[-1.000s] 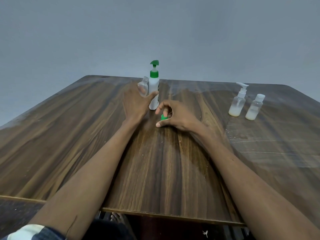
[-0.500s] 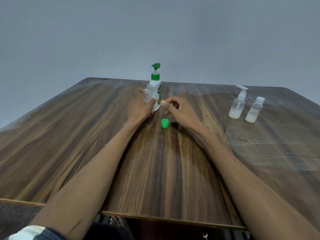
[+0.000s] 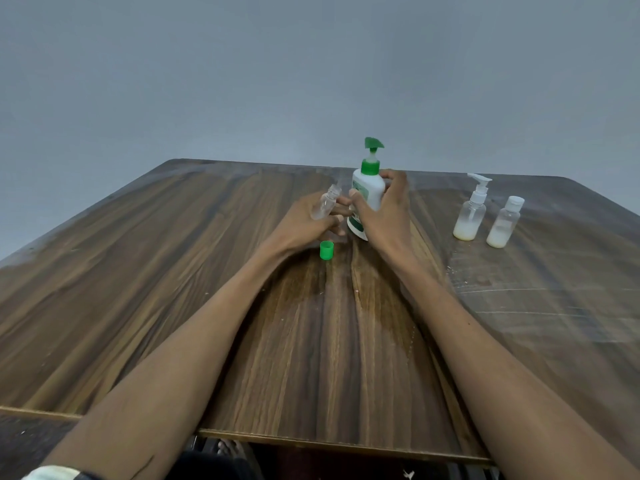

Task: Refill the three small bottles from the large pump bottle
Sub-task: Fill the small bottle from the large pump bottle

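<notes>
A: What's hidden?
B: The right hand (image 3: 384, 216) covers much of the white, green-topped pump bottle (image 3: 367, 188).
A: And its green label?
B: Too blurred to read. Both forearms are cut off at the bottom edge.

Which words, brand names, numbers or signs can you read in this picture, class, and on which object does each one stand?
No text can be read.
Large pump bottle, held by the right hand: a green and white label, its print too blurred and partly covered to read.
Small clear bottle in the left hand: no label visible.
Two small bottles at right: no labels visible.
Green cap: plain.
</notes>
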